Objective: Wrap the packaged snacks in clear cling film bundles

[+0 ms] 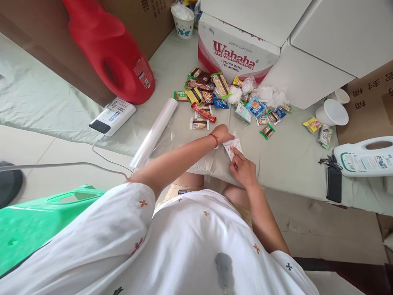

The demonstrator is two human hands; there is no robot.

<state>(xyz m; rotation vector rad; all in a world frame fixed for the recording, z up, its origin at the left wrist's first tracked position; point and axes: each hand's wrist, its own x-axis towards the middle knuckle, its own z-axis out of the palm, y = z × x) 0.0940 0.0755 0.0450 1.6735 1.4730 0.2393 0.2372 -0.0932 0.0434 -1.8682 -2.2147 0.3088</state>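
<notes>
A small white printed packet [231, 148] lies between my hands near the front edge of the cloth-covered table. My left hand [222, 134], with a red string on its wrist, is closed on the packet's far left edge. From the near right side my right hand [245, 167] holds the packet, its index finger lying on the printed face and the other fingers curled. Clear plastic [202, 166] lies at the table edge just below the packet. Farther back is a pile of wrapped snacks [207, 97]; a green-ended snack [267, 131] sits apart from it.
A roll of clear film [155, 133], a white power bank [113, 116] with a cable and a red jug [113, 57] stand left. The Wahaha carton [236, 53] is behind the snacks. At right are a white bottle [365, 157], a black phone-like object [334, 184] and paper cups [331, 112].
</notes>
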